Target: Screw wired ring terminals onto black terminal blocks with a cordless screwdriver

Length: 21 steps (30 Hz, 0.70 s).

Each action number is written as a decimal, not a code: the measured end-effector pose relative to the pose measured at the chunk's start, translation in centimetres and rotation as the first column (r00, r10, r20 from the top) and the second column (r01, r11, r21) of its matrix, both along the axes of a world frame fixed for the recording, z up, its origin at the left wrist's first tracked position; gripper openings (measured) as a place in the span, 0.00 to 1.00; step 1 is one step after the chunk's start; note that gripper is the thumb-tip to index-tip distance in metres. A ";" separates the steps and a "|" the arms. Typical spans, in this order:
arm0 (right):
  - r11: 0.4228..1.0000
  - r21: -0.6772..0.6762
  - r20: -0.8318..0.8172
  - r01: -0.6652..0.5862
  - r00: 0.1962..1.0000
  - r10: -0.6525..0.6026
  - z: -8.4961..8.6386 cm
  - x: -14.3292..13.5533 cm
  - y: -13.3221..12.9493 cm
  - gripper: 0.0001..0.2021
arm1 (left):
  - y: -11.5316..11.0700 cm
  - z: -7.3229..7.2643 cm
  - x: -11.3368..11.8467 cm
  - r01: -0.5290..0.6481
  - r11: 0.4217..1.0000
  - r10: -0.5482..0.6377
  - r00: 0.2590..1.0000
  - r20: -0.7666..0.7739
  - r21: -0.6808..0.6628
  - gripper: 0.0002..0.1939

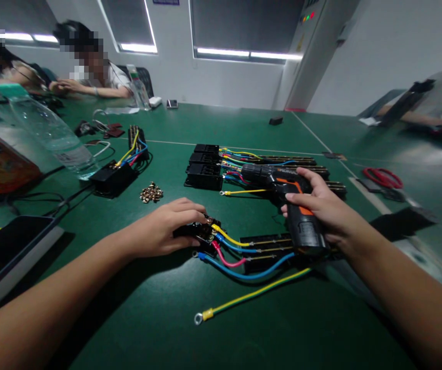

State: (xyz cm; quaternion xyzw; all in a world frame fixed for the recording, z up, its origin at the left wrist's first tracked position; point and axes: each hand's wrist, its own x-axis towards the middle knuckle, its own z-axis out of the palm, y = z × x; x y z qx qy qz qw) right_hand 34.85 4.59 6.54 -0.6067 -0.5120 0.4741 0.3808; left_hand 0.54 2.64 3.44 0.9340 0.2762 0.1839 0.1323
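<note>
My left hand (174, 226) is closed around a black terminal block (205, 231) on the green table. Yellow, blue and red wires run from that block to a black strip with metal bars (269, 249). A loose blue wire (244, 275) and a yellow-green wire (259, 294), both with ring ends, lie in front. In my right hand (323, 203) is a black and orange power drill (301, 216), held above the strip, its nose pointing left. A pile of small brass-coloured screws (151, 192) lies beyond my left hand.
Several wired black blocks (205, 174) stand at the centre back, another (115, 177) at the left. A water bottle (57, 136), an orange package (1, 162) and a dark device (13, 252) are at the left. Red cable (382, 177) lies right. People sit across the table and at right.
</note>
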 end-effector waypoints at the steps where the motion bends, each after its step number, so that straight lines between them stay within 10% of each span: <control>1: 1.000 0.004 0.007 -0.003 1.000 0.003 0.0 0.0 0.0 0.43 | 0.0 0.0 0.0 0.001 1.000 -0.001 1.000 0.001 0.000 0.15; 21: 0.962 0.199 -0.362 0.185 0.926 -0.103 2.1 -1.1 -1.8 0.54 | -0.2 -0.2 0.1 -0.007 0.998 0.007 1.000 -0.001 0.065 0.15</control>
